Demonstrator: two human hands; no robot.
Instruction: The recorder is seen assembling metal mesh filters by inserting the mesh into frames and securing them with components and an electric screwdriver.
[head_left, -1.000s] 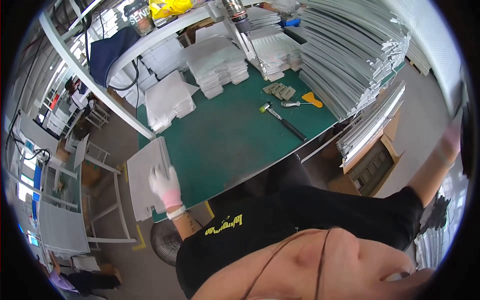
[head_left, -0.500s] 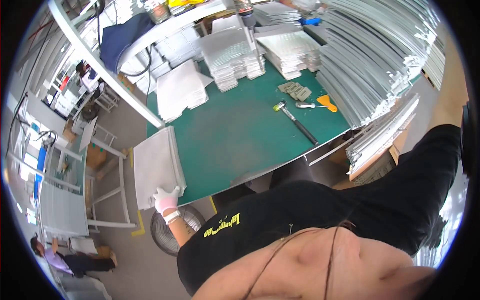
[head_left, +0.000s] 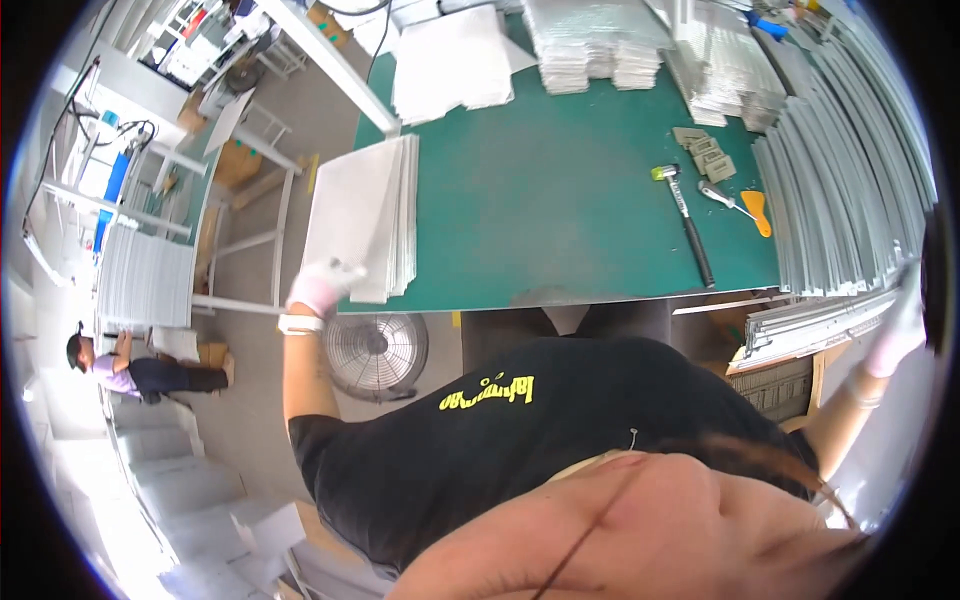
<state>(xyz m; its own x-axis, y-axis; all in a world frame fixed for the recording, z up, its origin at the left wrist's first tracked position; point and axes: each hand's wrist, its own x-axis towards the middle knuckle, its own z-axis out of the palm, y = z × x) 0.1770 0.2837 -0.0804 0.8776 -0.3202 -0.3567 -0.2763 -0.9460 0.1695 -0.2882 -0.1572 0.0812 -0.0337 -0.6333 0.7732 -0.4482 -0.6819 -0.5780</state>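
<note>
Since the last frame, the view has swung toward the left end of the bench [head_left: 540, 200], and the right hand [head_left: 898, 325] has come back into sight at the right rim. I have the left hand [head_left: 320, 285] at the near left corner of the stack of white sheets [head_left: 357, 205]; that stack lies along the bench's left end, its layers slightly fanned at the right edge. The gloved fingers reach over the corner, but I cannot tell whether that grip pinches a sheet or just rests there. The right hand is blurred, beside the tall stack of grey panels [head_left: 845, 190], and I cannot read its grip either.

I judge the step in hand to be handling the white sheets by their corner. As I see it, the next move calls for a sure hold on that corner and a level pull, so the layers don't slide. The hammer [head_left: 690, 230] and yellow scraper [head_left: 757, 213] lie well apart from the left hand.
</note>
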